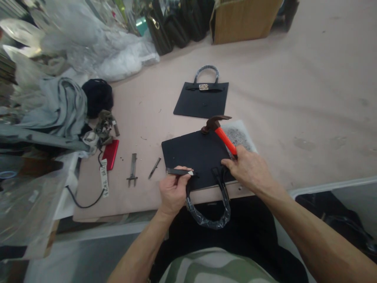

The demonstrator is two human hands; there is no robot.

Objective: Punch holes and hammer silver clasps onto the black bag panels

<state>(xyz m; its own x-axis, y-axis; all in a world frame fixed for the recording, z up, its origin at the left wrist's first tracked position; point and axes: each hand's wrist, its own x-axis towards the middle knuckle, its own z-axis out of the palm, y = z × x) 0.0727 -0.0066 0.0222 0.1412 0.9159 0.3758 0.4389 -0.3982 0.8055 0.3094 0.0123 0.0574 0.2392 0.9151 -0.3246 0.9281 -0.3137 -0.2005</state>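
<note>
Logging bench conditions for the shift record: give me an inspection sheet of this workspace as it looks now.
Surface: pinkish worktable, faint stains.
Job's things: black bag panel with wrapped handle overhanging the near edge; orange-handled hammer head resting on panel; thin dark tool.
Clutter: second bag panel, two metal tools, red phone, grey cloth, plastic wrapping.
Hands: left hand grips the thin tool; right hand grips the hammer handle.
Cables: black cable with tag.
Surroundings: cardboard box, dark bags.
</note>
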